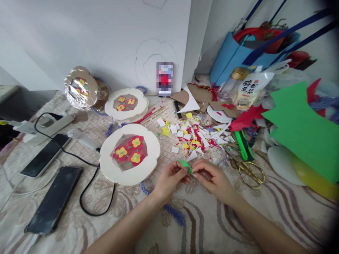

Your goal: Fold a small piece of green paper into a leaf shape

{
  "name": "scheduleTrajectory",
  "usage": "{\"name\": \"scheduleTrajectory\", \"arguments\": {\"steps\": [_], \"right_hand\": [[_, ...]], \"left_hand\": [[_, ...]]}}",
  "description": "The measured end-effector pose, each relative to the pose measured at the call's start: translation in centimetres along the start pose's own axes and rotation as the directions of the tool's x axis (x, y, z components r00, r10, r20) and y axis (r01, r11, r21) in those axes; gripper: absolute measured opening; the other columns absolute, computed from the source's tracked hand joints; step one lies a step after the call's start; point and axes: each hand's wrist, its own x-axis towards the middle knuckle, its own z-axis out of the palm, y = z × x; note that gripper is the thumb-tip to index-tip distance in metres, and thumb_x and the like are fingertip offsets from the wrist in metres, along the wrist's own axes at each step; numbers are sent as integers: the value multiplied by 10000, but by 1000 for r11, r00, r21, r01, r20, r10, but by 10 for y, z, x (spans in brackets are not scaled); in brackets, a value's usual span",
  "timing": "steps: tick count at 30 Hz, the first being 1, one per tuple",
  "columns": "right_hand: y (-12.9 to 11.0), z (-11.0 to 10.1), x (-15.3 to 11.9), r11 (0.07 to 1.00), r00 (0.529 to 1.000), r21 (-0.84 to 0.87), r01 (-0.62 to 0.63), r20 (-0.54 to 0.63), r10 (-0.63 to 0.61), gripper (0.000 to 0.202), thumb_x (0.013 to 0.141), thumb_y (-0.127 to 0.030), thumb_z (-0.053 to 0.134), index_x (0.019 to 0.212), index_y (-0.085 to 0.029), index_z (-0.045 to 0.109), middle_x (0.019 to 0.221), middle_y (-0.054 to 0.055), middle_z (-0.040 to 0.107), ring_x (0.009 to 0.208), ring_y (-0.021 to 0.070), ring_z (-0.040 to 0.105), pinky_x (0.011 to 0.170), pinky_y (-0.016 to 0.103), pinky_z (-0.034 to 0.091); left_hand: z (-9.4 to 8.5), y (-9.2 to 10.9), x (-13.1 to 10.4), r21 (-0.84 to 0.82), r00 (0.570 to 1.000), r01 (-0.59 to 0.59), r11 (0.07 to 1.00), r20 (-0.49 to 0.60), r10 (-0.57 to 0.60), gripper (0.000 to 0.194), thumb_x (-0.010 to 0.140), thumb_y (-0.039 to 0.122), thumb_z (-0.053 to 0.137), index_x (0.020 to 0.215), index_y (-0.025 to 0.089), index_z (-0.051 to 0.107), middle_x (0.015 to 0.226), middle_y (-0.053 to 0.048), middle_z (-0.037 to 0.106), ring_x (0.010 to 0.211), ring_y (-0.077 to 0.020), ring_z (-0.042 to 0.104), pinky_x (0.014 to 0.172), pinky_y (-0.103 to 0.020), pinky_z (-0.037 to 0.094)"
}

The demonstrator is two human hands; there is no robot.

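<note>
A small piece of green paper (pixel 184 163) is pinched between my two hands above the table. My left hand (pixel 172 178) grips it from the left, thumb on top. My right hand (pixel 212 176) holds its lower right end between thumb and fingers; the fingertips partly hide it. Left of my hands lies a white scalloped disc (pixel 106 155) with red and yellow paper flowers at its centre. Paper scraps (pixel 193 135) in white, yellow, red and green are strewn just beyond my fingers. Gold-handled scissors (pixel 251 174) rest to the right of my right hand.
A large green sheet (pixel 304 130) lies at the right, near a green cutter (pixel 241 144). Two dark phones (pixel 54 201) and a black cable (pixel 82 197) lie on the left. A glue gun (pixel 83 139) sits beside the disc. Behind stands a blue bag (pixel 225 56).
</note>
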Motion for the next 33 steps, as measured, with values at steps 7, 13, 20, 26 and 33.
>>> {"name": "scheduleTrajectory", "arguments": {"steps": [7,13,20,26,33], "right_hand": [[1,0,0,995,998,80,-66,3,66,52,872,-207,516,848,-211,562,850,43,566,813,173,554,727,286,443],[1,0,-1,986,993,117,-120,7,120,76,873,-262,519,830,-208,551,826,36,554,790,171,547,712,273,443],[3,3,-1,973,982,138,-187,23,185,104,865,-306,528,825,-210,535,803,25,545,748,161,530,662,253,432],[-6,2,10,970,973,99,-224,74,217,115,871,-307,520,821,-205,528,743,6,548,683,142,516,609,238,410],[-10,9,17,972,976,95,-215,-6,217,113,872,-294,509,807,-202,510,705,-9,514,642,130,495,570,231,396]], "left_hand": [[1,0,0,10,1000,-10,1000,-16,10,264,678,330,722,742,140,550,640,12,574,585,-101,539,595,-240,427],[2,0,-1,78,998,-55,995,-33,58,242,682,313,719,721,146,549,612,16,579,573,-105,539,592,-244,428],[1,2,0,77,998,-47,996,-33,50,240,659,301,733,732,141,569,616,15,586,582,-109,544,599,-248,439],[-2,2,1,70,995,-89,994,-42,92,186,682,241,704,725,140,554,592,22,586,557,-97,532,578,-229,427],[-3,3,-1,61,992,-96,994,-75,100,207,690,284,696,737,144,550,595,21,586,561,-99,542,572,-224,418]]}}
